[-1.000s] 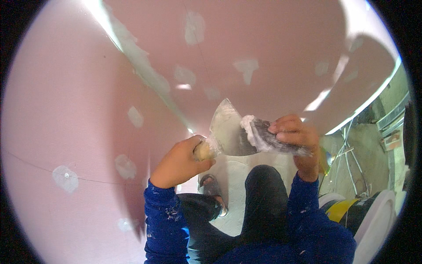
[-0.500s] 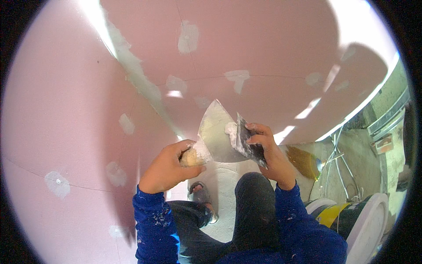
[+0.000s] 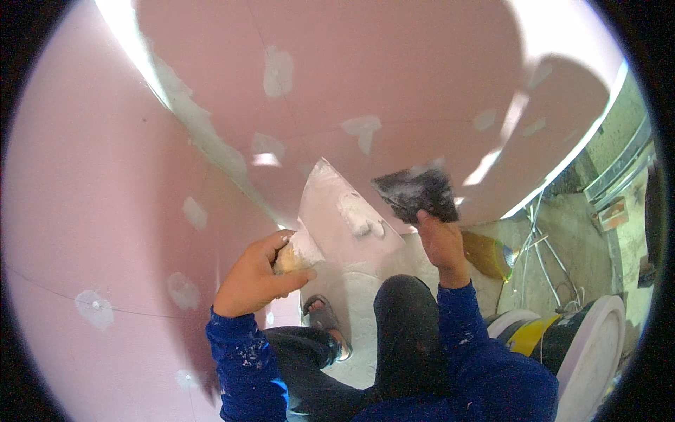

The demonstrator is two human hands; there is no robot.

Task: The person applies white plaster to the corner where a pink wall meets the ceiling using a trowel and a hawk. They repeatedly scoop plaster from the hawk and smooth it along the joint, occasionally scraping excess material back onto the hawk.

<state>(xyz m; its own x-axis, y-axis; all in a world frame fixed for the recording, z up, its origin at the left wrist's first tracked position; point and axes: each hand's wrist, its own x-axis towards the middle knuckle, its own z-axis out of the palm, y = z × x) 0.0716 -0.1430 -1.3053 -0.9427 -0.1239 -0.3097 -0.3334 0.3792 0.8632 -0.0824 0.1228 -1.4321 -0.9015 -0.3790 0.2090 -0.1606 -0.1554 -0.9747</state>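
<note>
My left hand is closed round the pale, compound-crusted handle of a wide putty knife, whose metal blade points away from me. A lump of white joint compound lies on that blade. My right hand grips a black spreader by its near edge, thumb on top. White smears cover the spreader's face, which is turned up toward me. It is held to the right of the putty knife, apart from the blade. Both sleeves are spattered with white.
Pink wallboard meets a second pink board on the left along a filled corner joint. Several white patches dot both. At the lower right are a white-rimmed bucket, metal rods and a brownish bottle-like object.
My right hand has drawn the spreader off the putty knife's blade to the right and turned its face upward. The compound stays on the blade. The left hand has shifted slightly left.
</note>
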